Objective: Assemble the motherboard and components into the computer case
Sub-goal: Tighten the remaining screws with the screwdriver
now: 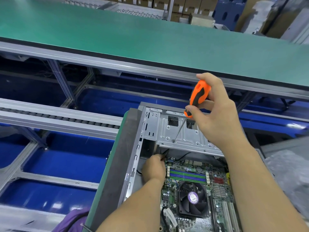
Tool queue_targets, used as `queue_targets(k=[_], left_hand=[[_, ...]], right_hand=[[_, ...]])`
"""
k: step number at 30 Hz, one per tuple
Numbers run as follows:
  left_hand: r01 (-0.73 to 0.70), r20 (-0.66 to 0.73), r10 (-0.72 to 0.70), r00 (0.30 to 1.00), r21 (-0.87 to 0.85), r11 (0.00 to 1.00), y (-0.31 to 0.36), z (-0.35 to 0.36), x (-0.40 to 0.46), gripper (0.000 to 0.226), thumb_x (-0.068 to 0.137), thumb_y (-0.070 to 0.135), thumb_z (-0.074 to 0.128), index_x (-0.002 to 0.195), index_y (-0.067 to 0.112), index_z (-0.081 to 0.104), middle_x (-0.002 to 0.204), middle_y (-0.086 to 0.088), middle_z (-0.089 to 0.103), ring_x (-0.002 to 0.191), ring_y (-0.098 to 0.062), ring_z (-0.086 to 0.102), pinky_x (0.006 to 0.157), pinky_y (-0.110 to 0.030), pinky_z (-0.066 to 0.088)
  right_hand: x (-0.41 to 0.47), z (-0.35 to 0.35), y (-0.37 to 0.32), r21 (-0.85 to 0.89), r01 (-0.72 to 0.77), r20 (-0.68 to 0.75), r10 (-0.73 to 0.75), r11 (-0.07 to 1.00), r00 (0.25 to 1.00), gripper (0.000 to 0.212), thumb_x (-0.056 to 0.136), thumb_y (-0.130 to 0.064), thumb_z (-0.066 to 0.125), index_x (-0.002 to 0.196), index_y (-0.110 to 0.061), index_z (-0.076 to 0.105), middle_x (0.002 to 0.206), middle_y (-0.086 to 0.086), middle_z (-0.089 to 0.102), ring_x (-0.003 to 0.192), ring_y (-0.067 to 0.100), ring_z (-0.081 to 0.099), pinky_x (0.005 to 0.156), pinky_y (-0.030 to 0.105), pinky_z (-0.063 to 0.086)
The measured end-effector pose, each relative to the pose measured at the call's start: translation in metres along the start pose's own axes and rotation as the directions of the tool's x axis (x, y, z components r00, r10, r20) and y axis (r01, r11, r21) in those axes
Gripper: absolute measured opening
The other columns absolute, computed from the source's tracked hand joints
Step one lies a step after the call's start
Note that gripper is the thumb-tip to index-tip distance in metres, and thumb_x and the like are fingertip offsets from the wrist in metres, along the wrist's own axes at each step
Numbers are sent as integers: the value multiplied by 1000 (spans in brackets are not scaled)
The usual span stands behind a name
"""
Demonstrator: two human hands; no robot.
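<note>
An open grey computer case [133,148] lies in front of me with a green motherboard [217,190] inside, its black CPU fan [192,200] and green and purple memory slots [187,175] showing. My right hand [217,113] grips an orange and black screwdriver [199,94]; its tip sits on a screw [173,140] in the silver drive bracket [184,136] above the board. My left hand [154,166] reaches down into the case's left side by the board's top corner and pinches a thin black cable [165,152]; its fingertips are hidden.
A roller conveyor rail [58,114] runs to the left over blue floor. A long green-topped workbench [133,36] spans the back, with cardboard boxes [184,5] behind it. Purple cloth [73,220] lies at the lower left, clear plastic wrap [287,178] at the right.
</note>
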State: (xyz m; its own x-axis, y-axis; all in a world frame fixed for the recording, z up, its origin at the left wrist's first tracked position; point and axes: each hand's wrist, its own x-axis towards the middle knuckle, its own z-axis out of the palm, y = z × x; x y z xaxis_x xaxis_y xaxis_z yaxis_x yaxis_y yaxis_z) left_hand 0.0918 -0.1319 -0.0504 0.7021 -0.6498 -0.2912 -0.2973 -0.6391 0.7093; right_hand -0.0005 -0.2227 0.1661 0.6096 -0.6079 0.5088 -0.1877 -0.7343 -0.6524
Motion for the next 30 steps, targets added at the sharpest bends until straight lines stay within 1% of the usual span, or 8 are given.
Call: queue_targets(k=[3, 8, 13, 18, 20, 25, 28, 30], left_hand=[[-23, 8, 23, 1000, 21, 1000, -1, 2, 1, 27, 98, 20, 51, 116, 29, 69, 90, -1, 73, 79, -25, 66, 73, -35, 57], [-14, -8, 14, 1000, 18, 1000, -1, 3, -1, 28, 99, 21, 50, 119, 29, 67, 91, -2, 73, 80, -26, 66, 74, -37, 58], [2, -16, -2, 1000, 4, 1000, 0, 4, -3, 27, 99, 23, 49, 119, 31, 66, 91, -1, 73, 81, -26, 67, 74, -38, 59], [12, -28, -11, 1000, 15, 1000, 0, 4, -3, 27, 99, 24, 49, 118, 32, 66, 90, 0, 73, 80, -26, 66, 73, -36, 59], [9, -30, -9, 1000, 14, 1000, 0, 5, -3, 27, 99, 24, 50, 118, 32, 66, 90, -1, 73, 81, -26, 67, 73, -37, 59], [10, -28, -10, 1000, 16, 1000, 0, 5, -2, 27, 99, 24, 49, 118, 34, 66, 89, -1, 73, 80, -26, 67, 72, -36, 58], [15, -29, -14, 999, 23, 1000, 0, 5, -3, 28, 99, 24, 49, 118, 35, 66, 86, 0, 73, 78, -26, 66, 70, -35, 58], [15, -32, -14, 999, 26, 1000, 0, 5, -3, 28, 99, 24, 50, 118, 35, 66, 86, 0, 73, 77, -25, 67, 70, -36, 59]], right_hand=[[2, 1, -4, -12, 15, 15, -15, 1000, 1000, 73, 89, -9, 76, 135, -49, 37, 98, -9, 62, 89, 7, 70, 81, 15, 56], [4, -2, -10, 137, 20, 13, -22, 990, 1000, 59, 90, -5, 70, 130, -42, 46, 103, 5, 63, 92, 18, 72, 71, 37, 64], [5, -5, -8, 96, 5, 16, -7, 995, 1000, 64, 88, -3, 75, 126, -46, 46, 83, -18, 56, 85, 11, 72, 71, 31, 63], [5, -3, -13, 32, 37, 119, -41, 999, 992, 73, 90, -2, 71, 136, -50, 40, 101, 1, 62, 90, 23, 71, 81, 40, 61], [6, -1, -12, 35, 29, 92, -32, 999, 995, 69, 89, -1, 72, 131, -47, 44, 95, -4, 61, 87, 25, 70, 79, 43, 62], [8, 0, -11, -81, 77, 23, -76, 994, 997, 64, 85, -6, 80, 127, -41, 47, 97, -17, 55, 77, 16, 67, 75, 29, 59], [9, -2, -12, -1, 72, 44, -72, 997, 996, 65, 86, -6, 79, 131, -43, 49, 97, -12, 59, 84, 17, 68, 80, 18, 57], [10, -4, -14, 78, 49, 83, -56, 996, 995, 65, 88, -2, 74, 133, -43, 51, 100, -8, 62, 89, 20, 70, 81, 23, 60]])
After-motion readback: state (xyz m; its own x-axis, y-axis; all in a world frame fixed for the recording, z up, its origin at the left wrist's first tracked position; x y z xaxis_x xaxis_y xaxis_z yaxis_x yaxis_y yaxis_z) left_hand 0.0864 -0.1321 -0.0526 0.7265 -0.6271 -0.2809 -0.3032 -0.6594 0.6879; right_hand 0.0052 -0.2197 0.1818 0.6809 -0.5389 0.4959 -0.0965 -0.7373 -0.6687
